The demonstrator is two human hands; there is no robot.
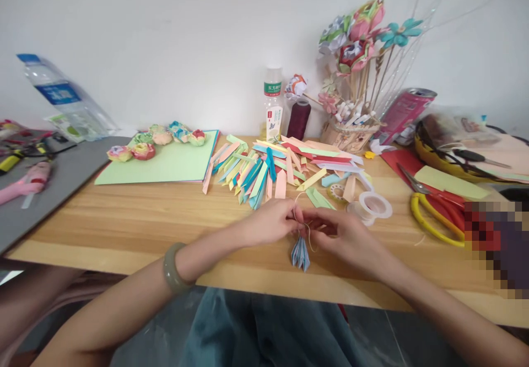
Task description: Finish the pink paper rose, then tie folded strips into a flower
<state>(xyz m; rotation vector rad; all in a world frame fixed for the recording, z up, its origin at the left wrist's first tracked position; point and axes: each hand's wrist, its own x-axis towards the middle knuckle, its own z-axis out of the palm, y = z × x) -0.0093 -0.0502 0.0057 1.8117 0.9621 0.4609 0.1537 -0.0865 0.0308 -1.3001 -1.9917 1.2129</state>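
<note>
Over the front part of the wooden table, my left hand (276,221) is closed, its fingertips pinching a thin pale thread (309,236). Close against it on the right, my right hand (345,235) has bent fingers that also pinch at the thread. Just below the fingertips hangs a small bundle of folded blue paper (300,254), narrow at the top and fanned out at the bottom. The thread loops above and to the right of it. Behind the hands lies a pile of folded coloured paper strips (264,171). A white spool (375,205) stands beyond my right hand.
Yellow-handled scissors (433,221) lie at the right, near a basket (438,160). Paper flowers (142,151) sit on green sheets (165,169) at the left. Along the wall stand a bottle (273,102), a dark thread cone (298,120) and a flower holder (349,135).
</note>
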